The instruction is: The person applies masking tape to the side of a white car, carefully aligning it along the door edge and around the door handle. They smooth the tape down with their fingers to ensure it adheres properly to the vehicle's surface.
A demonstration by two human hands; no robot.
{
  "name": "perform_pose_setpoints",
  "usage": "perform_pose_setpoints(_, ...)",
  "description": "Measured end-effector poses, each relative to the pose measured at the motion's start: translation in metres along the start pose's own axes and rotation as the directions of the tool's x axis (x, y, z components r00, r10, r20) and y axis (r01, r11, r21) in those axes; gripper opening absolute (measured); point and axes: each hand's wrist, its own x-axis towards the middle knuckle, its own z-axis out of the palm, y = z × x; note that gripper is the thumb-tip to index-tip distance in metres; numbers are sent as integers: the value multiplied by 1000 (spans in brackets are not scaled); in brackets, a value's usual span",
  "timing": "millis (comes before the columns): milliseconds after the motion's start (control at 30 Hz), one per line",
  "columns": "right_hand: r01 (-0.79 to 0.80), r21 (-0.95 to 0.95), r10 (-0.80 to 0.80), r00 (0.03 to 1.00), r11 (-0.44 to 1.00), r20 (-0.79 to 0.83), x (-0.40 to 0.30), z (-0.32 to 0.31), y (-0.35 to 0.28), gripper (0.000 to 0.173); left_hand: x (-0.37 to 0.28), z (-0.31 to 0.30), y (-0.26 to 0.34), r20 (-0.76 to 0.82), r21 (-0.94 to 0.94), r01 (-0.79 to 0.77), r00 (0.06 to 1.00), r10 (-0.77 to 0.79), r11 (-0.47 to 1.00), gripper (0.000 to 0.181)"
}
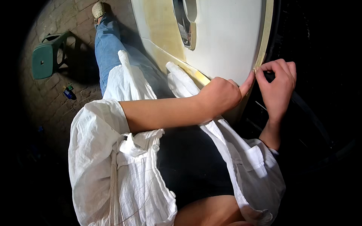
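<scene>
A white car door panel point(226, 36) with a metallic door handle point(184, 31) lies before me. Pale yellow masking tape point(265, 36) runs along its right-hand edge. My left hand point(222, 91) reaches across my body, its extended index fingertip touching the panel edge at the tape; the other fingers are curled and the palm side is hidden. Just right of that fingertip, my right hand point(278, 80) pinches the tape between thumb and index finger, with its other fingers bent. A yellowish patch point(162, 28) covers part of the panel left of the handle.
On the brick-paved floor point(82, 17) at the left stands a green plastic stool point(43, 62). A small blue item point(68, 93) lies below it. The loose hem of my white shirt point(181, 80) hangs against the panel's lower edge. Deep shadow hides most of the right side.
</scene>
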Motion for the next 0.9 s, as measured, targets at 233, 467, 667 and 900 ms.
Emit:
perform_pose_setpoints(233, -6, -40, 7, 1000, 999, 18, 3, -1, -3, 12, -1, 3, 0, -9, -9, 8, 1000, -8, 1000, 78)
perform_pose_setpoints(467, -7, -42, 8, 1000, 999, 25, 3, -2, -4, 13, -1, 1, 0, -3, 3, -2, 1000, 2, 1000, 80)
perform_pose_setpoints(667, -32, -66, 35, 999, 997, 38, 4, -1, -6, 12, 0, 2, -1, -1, -2, -6, 1000, 6, 1000, 80)
perform_pose_setpoints(900, -58, -73, 62, 996, 996, 58, 6, -2, -7, 10, 0, -1, -2, 15, 14, -18, 1000, 18, 1000, 80)
